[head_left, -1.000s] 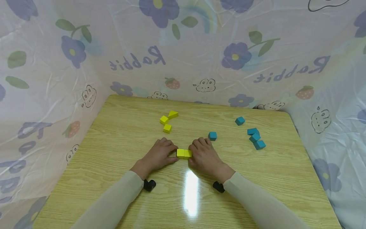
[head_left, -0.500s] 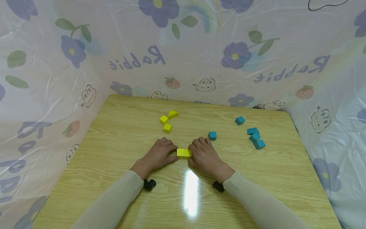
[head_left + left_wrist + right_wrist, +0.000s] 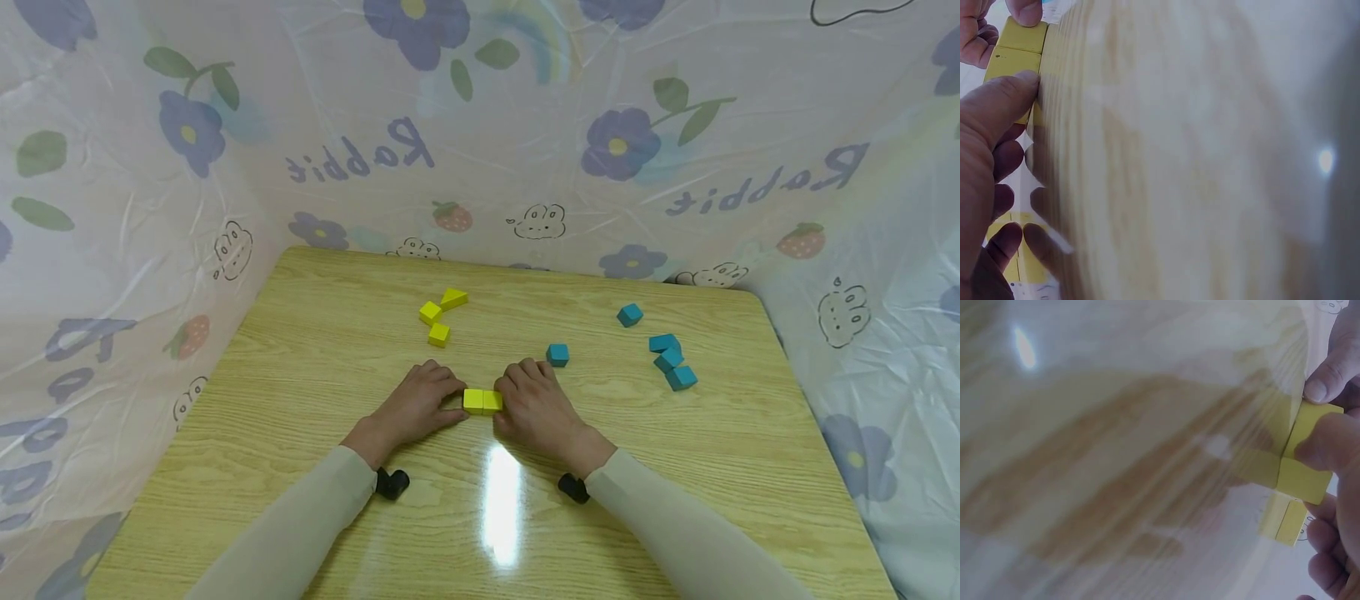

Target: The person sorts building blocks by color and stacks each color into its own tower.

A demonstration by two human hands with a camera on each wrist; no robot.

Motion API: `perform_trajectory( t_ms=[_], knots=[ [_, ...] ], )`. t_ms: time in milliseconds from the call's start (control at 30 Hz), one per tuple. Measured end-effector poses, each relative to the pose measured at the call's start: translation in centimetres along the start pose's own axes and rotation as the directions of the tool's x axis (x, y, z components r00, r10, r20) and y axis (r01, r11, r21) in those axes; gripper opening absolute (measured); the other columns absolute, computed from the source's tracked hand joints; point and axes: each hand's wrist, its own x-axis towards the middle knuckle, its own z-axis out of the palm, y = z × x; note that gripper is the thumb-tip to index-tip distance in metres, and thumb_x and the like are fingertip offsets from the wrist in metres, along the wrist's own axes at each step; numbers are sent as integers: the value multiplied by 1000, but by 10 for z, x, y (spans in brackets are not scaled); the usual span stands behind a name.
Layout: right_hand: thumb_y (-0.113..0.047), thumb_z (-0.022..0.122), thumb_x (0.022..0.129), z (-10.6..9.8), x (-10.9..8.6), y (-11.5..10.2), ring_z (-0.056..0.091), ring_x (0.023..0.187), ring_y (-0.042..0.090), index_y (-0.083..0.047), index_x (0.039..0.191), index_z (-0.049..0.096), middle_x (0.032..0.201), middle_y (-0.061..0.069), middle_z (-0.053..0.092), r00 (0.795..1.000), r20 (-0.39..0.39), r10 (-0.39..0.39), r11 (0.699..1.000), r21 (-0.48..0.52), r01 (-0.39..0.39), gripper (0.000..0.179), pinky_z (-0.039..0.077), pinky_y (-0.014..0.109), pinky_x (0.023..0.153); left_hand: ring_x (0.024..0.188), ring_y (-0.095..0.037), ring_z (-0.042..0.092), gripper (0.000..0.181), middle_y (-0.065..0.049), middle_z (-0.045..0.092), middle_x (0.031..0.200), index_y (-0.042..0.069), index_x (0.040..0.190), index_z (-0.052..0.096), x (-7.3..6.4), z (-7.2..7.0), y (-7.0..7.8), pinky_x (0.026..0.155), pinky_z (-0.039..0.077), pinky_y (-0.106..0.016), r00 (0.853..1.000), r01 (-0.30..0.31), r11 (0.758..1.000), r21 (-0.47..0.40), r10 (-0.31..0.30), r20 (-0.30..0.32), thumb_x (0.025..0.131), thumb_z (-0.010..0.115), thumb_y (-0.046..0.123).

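Two yellow cubes sit face to face on the table between my hands. My left hand [image 3: 418,405] pinches the left yellow cube [image 3: 473,401], its thumb [image 3: 1013,94] against the near face. At the other end my right hand [image 3: 538,408] grips the right yellow cube [image 3: 492,402], its thumb [image 3: 1316,449] pressed to the near side. Only a thin seam parts the two cubes in the head view. Both wrist views show the yellow faces close up, though most of the curled fingers behind them are hidden.
Beyond my left hand lie two more yellow cubes [image 3: 438,335] and a yellow triangular block [image 3: 453,299]. A blue cube [image 3: 557,355] stands just past my right hand. Several blue blocks [image 3: 681,377] are grouped farther right. A printed cloth [image 3: 480,167] walls the wooden table [image 3: 337,333].
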Motion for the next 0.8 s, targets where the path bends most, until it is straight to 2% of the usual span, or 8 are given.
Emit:
perform_trajectory(
  t_ms=[233,367,467,633,800],
  knots=[
    [-39,64,86,0,2,2,43,84,24,-12,93,60,92,2,55,1000,-18,-12,1000,7,12,28,33,39,77,99,-9,46,39,10,62,109,20,118,67,0,0,-1,94,40,-34,1000,-1,1000,-5,1,-7,90,66,47],
    [-45,63,87,-10,10,7,45,93,24,-12,105,63,102,2,57,999,21,31,997,74,-33,38,35,42,84,100,-10,46,39,9,62,110,20,118,67,1,1,-1,93,41,-34,1000,-17,1000,-9,17,-7,91,65,47],
    [-48,63,87,-22,29,16,44,97,24,-12,115,63,109,2,56,998,23,66,992,103,-68,46,35,43,87,101,-10,47,38,9,63,110,19,119,67,1,1,-1,95,41,-34,1000,-29,1000,-4,29,-11,91,65,46],
    [-43,64,88,-29,72,25,44,96,26,-10,113,64,106,5,57,999,-25,41,998,42,-40,41,36,44,85,103,-11,49,38,9,63,110,19,118,67,-2,0,0,99,40,-35,1000,-29,1000,7,29,-12,92,64,47],
    [-45,60,91,-21,108,20,43,97,27,-10,114,64,109,6,57,998,56,32,999,-15,-31,42,37,44,87,104,-11,49,38,9,63,112,20,118,67,-3,1,-1,101,38,-35,999,-39,999,2,39,-17,92,64,47]
  ],
)
